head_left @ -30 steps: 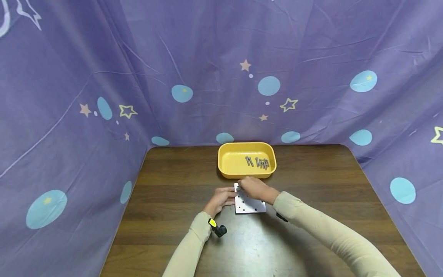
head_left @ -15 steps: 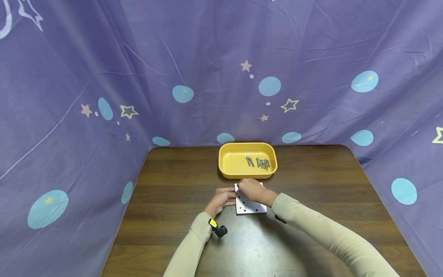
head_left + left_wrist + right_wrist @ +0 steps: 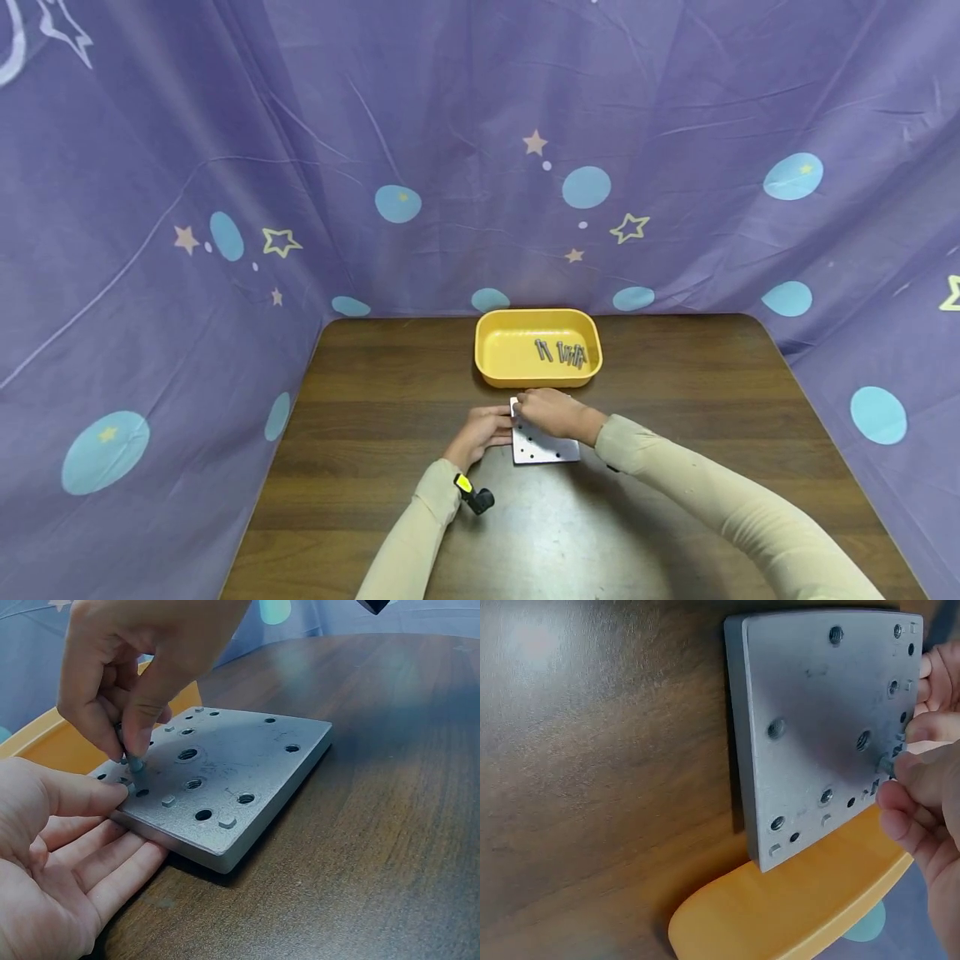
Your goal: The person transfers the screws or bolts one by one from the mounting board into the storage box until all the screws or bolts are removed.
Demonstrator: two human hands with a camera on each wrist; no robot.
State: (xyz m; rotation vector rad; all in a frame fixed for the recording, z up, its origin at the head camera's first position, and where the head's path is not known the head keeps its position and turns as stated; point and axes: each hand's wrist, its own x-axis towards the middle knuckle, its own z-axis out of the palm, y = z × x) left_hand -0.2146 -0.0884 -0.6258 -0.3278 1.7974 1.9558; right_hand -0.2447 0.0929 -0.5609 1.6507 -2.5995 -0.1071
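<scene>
A square grey metal plate (image 3: 542, 451) with several round holes and small raised marks lies flat on the table. My left hand (image 3: 480, 435) holds its left edge; in the left wrist view the thumb (image 3: 90, 791) is on top and the fingers are against the side, perhaps partly under it. Above the plate's far left part, my right hand (image 3: 555, 412) pinches a small metal bolt (image 3: 139, 776) between thumb and fingers. The bolt stands nearly upright at a hole near the edge, close to my left thumb. Its upper end is hidden by the fingertips.
Just behind the plate stands a yellow tray (image 3: 487, 379), with several loose bolts (image 3: 570, 354) in its right half. Beneath everything is a brown wooden table (image 3: 375, 450). A purple patterned curtain (image 3: 465, 108) hangs around the back and sides.
My right hand has shifted and turned very slightly over the same corner of the plate. My left hand, the plate and the tray stay in place.
</scene>
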